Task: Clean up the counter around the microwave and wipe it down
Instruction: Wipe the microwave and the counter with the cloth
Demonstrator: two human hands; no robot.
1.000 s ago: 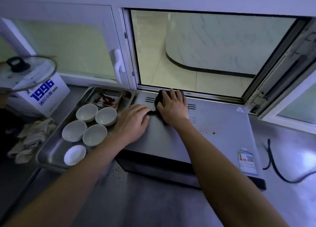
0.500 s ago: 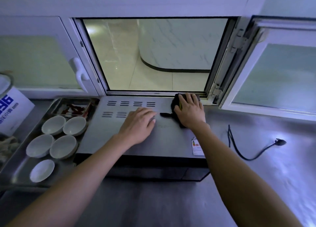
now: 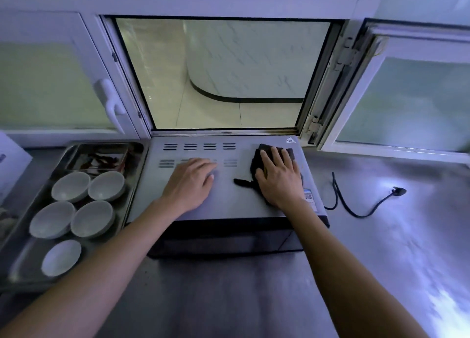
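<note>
The dark cloth lies on the top of the microwave, near its back right corner, pressed flat under the right hand. That hand's fingers are straight and slightly spread over the cloth, with a tail of fabric trailing out past the thumb side. The left hand rests beside it, palm down on bare metal, fingers together and flat, their tips over the front row of vent slots.

The step in hand looks like wiping the microwave's top; the counter itself seems not yet wiped. The next move likely calls for dragging the cloth from under the fingers back toward the wrist, while the left hand steadies the appliance.

Beyond the left hand's little finger stands one steel tray holding five white bowls. Beyond the right hand lies one unplugged power cord.
</note>
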